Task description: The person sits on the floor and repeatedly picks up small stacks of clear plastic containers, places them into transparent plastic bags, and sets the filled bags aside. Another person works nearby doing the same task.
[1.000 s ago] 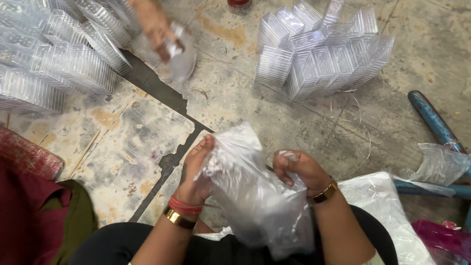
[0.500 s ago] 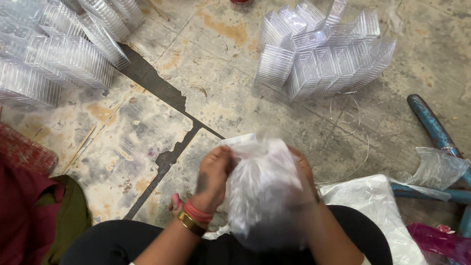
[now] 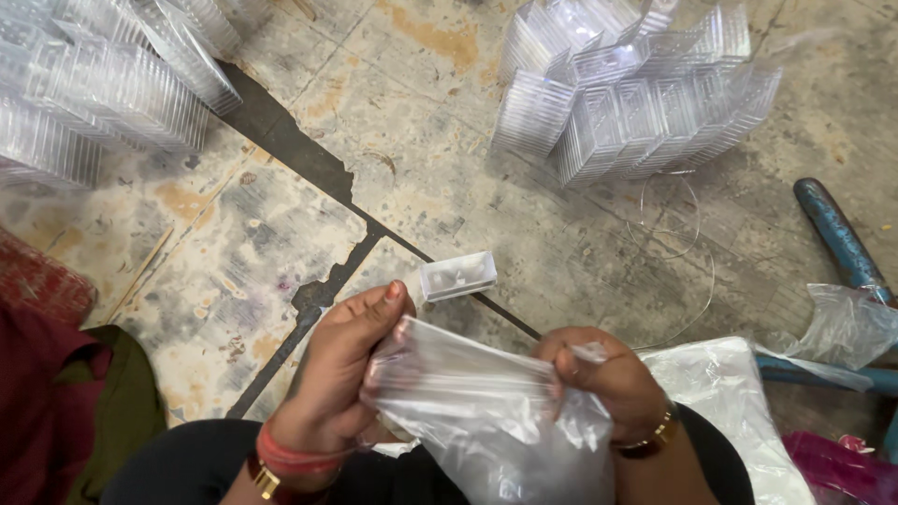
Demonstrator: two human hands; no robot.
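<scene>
Bag [image 3: 486,421] stretched between both hands, low over the lap.
Left hand [image 3: 341,365] and right hand [image 3: 599,379] each pinch its clear plastic rim with clenched fingers; a small clear box [image 3: 458,275] lies on the floor [image 3: 449,159] just beyond.

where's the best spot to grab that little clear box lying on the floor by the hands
Probably across the two long sides of the small clear box, coming from above. It lies flat and alone on the floor, just beyond the left hand, with nothing crowding its sides.
</scene>
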